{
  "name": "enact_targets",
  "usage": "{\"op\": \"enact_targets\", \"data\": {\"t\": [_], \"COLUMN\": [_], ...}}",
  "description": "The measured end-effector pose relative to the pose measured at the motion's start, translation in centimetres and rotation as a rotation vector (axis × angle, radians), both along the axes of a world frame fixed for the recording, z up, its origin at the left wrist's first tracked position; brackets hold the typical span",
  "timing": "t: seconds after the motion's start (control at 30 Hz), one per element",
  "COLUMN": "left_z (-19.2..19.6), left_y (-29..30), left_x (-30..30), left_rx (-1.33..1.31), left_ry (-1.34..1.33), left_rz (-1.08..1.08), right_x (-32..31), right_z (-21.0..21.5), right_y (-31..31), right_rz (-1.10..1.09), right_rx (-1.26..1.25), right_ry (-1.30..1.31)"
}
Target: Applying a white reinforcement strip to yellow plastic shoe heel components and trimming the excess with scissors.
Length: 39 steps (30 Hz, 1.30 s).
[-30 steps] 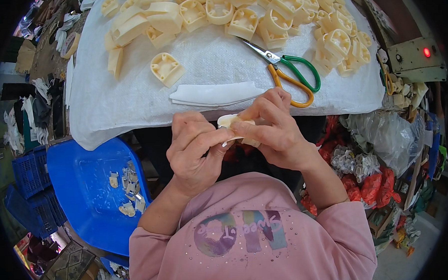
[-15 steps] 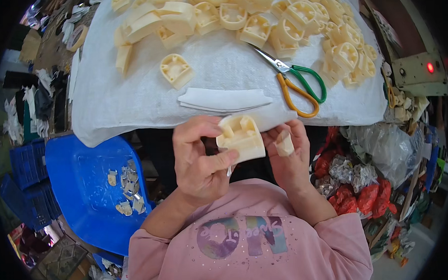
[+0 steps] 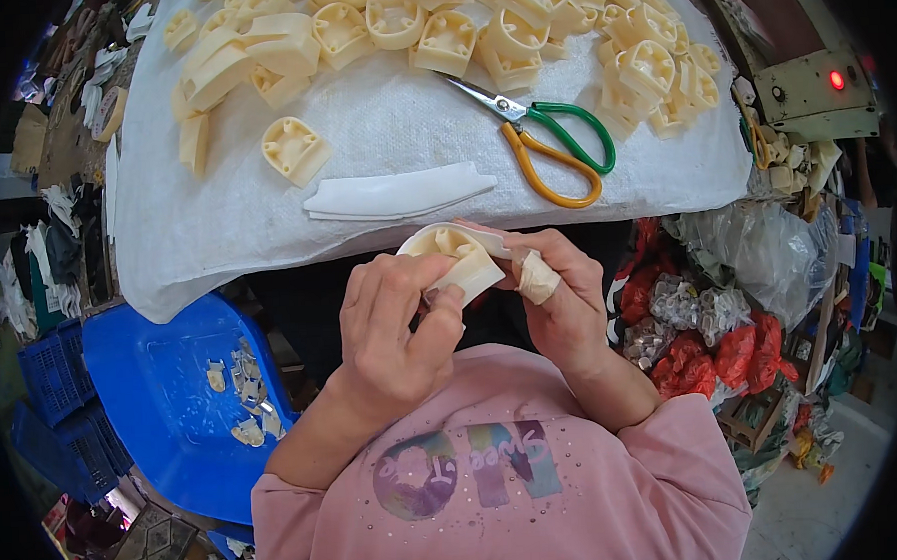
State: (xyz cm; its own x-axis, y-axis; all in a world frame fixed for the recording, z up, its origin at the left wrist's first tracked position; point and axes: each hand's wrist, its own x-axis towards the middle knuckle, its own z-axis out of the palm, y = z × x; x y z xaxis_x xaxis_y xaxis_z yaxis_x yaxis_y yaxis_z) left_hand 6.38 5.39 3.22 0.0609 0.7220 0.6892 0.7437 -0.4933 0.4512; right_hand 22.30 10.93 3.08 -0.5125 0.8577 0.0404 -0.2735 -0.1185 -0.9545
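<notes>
Between my hands, just off the near edge of the table, is a cream plastic piece [image 3: 473, 269] with a rounded side and a hollow inside. My left hand [image 3: 386, 333] is closed on it, fingertips over its near side. A white strip [image 3: 485, 240] lies along the piece's curved far edge, and my right hand [image 3: 570, 310] pinches the strip's end there. Beige tape wraps the right thumb. On the table beyond, a small stack of white strips [image 3: 400, 197] lies flat. Scissors [image 3: 509, 108] with one green and one orange handle rest to its right.
A white cloth [image 3: 215, 215] covers the table, with a heap of similar cream pieces [image 3: 448, 42] at the back. One loose piece [image 3: 295, 151] sits apart. A blue plastic tub [image 3: 163, 393] with small parts stands left. Red bags [image 3: 737, 352] lie right.
My right hand has brought the white strip against the plastic piece's curved edge. The left hand has turned the piece. The whole table view has shifted left.
</notes>
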Motion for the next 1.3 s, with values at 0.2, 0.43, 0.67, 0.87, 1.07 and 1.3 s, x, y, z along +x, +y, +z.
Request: {"op": "enact_targets", "data": {"t": [0.2,0.43,0.67,0.87,1.07,1.3], "left_z": [0.4,-0.1,-1.2,-1.8,-2.0,-2.4], "left_y": [0.2,0.4,0.1,0.1,0.5,0.4], "left_x": [0.4,-0.2,-0.1,-0.4,-0.6,-0.5], "left_rx": [-0.003,-0.069,-0.135,-0.101,-0.127,-0.196], "left_ry": [0.087,0.112,-0.431,-0.279,-0.234,-0.415], "left_rz": [0.027,0.061,-0.129,-0.221,-0.163,-0.084], "right_x": [-0.5,-0.4,0.8,0.5,-0.3,-0.3], "right_z": [-1.0,0.3,-0.9,0.6,-0.1,-1.2], "right_y": [-0.4,0.6,5.2,6.0,6.8,6.1], "right_rz": [-0.063,0.077,0.367,0.548,0.609,0.391], "right_rx": [0.253,0.317,-0.178,-0.301,-0.099,0.073], "right_ry": [-0.141,-0.421,-0.122,-0.198,-0.217,-0.221]}}
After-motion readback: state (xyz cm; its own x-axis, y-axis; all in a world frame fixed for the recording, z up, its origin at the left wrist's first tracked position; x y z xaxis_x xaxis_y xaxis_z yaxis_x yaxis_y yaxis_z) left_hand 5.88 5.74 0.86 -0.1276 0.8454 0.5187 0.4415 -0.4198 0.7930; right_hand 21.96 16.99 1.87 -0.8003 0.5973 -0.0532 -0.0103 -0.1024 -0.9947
